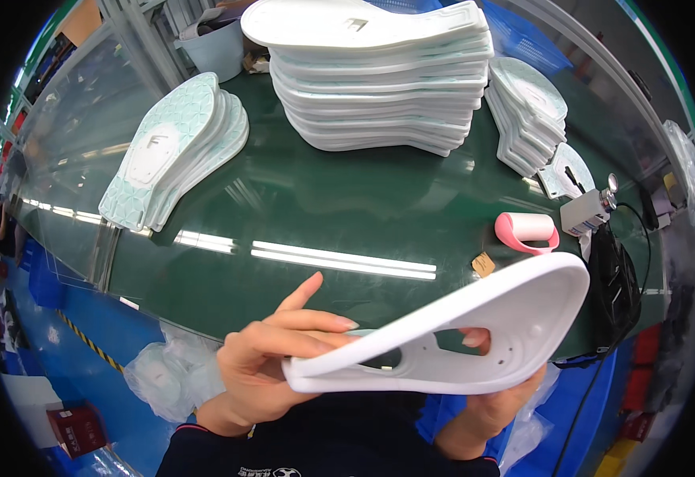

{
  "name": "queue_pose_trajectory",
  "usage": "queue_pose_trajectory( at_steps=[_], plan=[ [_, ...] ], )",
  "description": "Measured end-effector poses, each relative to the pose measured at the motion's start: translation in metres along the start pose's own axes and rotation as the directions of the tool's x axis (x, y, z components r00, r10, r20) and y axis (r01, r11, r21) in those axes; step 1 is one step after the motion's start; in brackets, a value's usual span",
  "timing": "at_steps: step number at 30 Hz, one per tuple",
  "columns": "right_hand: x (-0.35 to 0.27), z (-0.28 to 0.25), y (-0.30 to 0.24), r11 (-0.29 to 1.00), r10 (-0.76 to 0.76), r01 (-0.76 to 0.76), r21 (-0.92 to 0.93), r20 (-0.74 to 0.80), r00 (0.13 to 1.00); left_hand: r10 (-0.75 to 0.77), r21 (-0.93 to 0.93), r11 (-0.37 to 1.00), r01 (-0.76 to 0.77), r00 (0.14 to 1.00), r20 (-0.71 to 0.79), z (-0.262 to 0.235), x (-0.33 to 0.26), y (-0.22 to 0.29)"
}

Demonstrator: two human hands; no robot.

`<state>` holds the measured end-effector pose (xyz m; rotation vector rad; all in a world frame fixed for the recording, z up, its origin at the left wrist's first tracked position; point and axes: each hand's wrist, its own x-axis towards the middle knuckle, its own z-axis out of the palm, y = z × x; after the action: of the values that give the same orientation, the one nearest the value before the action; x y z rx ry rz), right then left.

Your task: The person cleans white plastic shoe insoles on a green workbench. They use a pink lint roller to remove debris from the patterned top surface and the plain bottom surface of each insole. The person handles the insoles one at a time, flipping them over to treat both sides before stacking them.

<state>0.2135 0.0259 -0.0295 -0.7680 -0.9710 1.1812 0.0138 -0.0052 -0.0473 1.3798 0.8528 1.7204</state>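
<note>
A white moulded plastic shell [514, 318] with a raised rim and cut-out openings is tilted above the near edge of the green table. My left hand [260, 366] grips its narrow end, index finger stretched out past the rim. Around the wide end, from below, my right hand [502, 401] is wrapped; one fingertip shows through an opening, and its other fingers are hidden behind the shell.
A tall stack of white paddle-shaped panels [379, 87] stands at the back. Smaller piles of patterned pale-green panels lie left [164, 151] and right [526, 111]. To the right are a pink-and-white roll holder [527, 231], a grey metal box [584, 213] and a black bag [613, 278].
</note>
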Motion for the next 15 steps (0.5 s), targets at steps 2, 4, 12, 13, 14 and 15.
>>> queue_pose_trajectory(
  at_steps=[2, 4, 12, 13, 14, 15],
  plan=[
    [0.0, 0.002, -0.003, 0.999, -0.025, 0.025, -0.041, -0.015, 1.0, -0.018, -0.003, 1.0, 0.018, 1.0, 0.001, 0.004, -0.003, 0.002],
    [0.0, 0.0, -0.001, 0.996, -0.045, 0.044, -0.083, -0.008, 0.999, -0.052, 0.029, 0.998, 0.052, 0.999, 0.0, 0.004, -0.005, 0.005],
    [0.002, -0.009, 0.003, 0.946, -0.168, 0.223, -0.236, 0.23, 0.958, -0.196, 0.205, 0.953, 0.223, 0.97, -0.145, -0.001, -0.014, -0.01],
    [0.002, -0.008, 0.001, 0.953, -0.159, 0.211, -0.217, 0.235, 0.959, -0.188, 0.227, 0.95, 0.216, 0.972, -0.142, 0.0, -0.014, -0.013],
    [0.003, -0.007, -0.006, 0.95, -0.1, 0.174, -0.26, 0.275, 0.956, -0.174, 0.255, 0.945, 0.207, 0.974, -0.144, 0.0, -0.012, -0.015],
    [0.006, -0.006, -0.01, 0.906, -0.119, 0.24, -0.349, 0.333, 0.935, -0.194, 0.27, 0.935, 0.228, 0.97, -0.147, -0.001, -0.013, -0.019]
  ],
)
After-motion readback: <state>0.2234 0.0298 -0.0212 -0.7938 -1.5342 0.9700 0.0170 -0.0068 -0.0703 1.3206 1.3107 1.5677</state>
